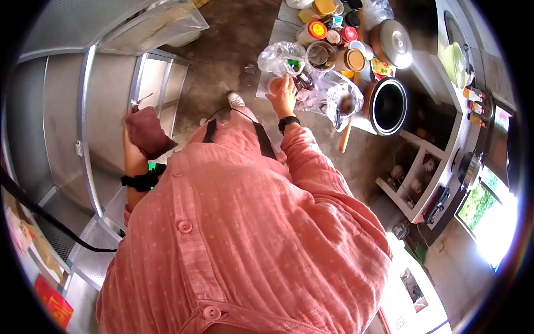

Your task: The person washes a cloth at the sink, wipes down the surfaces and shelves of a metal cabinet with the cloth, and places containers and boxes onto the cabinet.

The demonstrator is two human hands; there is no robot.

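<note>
At the left, a dark maroon cloth point(149, 132) hangs over my left hand point(131, 129), which is closed on it; the fingers are mostly behind the fabric. That hand is beside the metal-framed cabinet. My right hand point(285, 100) reaches over the near corner of the table with fingers stretched and thumb apart. Between thumb and fingers appears a small pinkish round container point(274, 84); whether I touch it cannot be made out. Close by lie a clear plastic bag point(281, 57) with something green inside and another clear bag point(340, 100).
Jars with red lids point(317, 30), a brown-lidded jar point(354, 59), a lidded pot point(394, 43) and an open dark-lined pot point(388, 106) crowd the table. A wooden stick point(345, 136) sticks out past its edge. Metal shelving point(86, 128) stands left; a white shelf unit point(414, 178) stands right.
</note>
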